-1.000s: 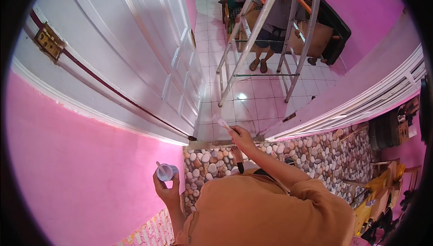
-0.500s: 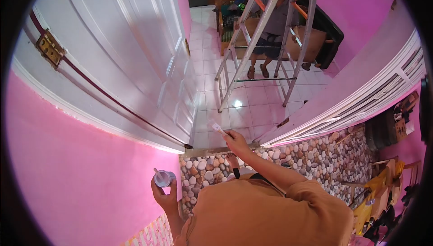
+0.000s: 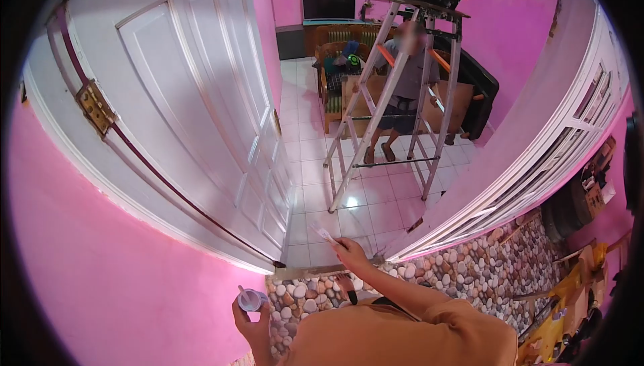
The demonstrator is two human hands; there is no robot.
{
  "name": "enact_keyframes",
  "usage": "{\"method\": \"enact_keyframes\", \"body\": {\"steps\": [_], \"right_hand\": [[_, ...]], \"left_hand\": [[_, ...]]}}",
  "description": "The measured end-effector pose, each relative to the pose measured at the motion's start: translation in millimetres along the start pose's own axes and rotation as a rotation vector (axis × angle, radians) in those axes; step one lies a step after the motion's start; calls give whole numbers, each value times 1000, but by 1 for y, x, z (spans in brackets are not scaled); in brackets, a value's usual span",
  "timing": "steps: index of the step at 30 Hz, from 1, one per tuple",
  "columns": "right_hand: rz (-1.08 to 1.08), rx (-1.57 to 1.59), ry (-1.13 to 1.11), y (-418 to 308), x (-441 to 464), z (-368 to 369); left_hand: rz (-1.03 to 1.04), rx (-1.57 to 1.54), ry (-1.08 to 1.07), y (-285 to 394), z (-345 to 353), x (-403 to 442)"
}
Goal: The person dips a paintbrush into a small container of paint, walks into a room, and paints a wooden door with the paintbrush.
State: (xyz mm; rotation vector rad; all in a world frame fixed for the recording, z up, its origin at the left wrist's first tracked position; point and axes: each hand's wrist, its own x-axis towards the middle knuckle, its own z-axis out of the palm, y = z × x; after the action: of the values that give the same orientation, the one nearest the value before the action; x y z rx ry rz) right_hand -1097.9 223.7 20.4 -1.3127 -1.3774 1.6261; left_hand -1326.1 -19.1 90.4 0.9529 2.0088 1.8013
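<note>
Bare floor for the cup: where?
Tiles between the door and ladder, beyond the brush; pebble floor between right arm and yellow clutter. Crowded: around the ladder, with a person behind it; also the view's right edge.

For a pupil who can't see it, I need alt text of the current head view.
A person's right hand holds a paintbrush out ahead; the left hand holds a small cup with a stick in it. Beyond, past an open white door, another person is behind a stepladder on a tiled floor.
</note>
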Motion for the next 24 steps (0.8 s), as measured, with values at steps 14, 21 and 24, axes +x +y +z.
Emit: {"method": "enact_keyframes", "body": {"steps": [14, 21, 24], "right_hand": [[-73, 69, 6, 10, 8, -12], [-58, 24, -6, 0, 6, -14], [-53, 24, 2, -1, 7, -17]], "left_hand": [[15, -21, -11, 9, 11, 2], [-13, -43, -22, 9, 15, 0], [26, -23, -27, 1, 17, 1]]}}
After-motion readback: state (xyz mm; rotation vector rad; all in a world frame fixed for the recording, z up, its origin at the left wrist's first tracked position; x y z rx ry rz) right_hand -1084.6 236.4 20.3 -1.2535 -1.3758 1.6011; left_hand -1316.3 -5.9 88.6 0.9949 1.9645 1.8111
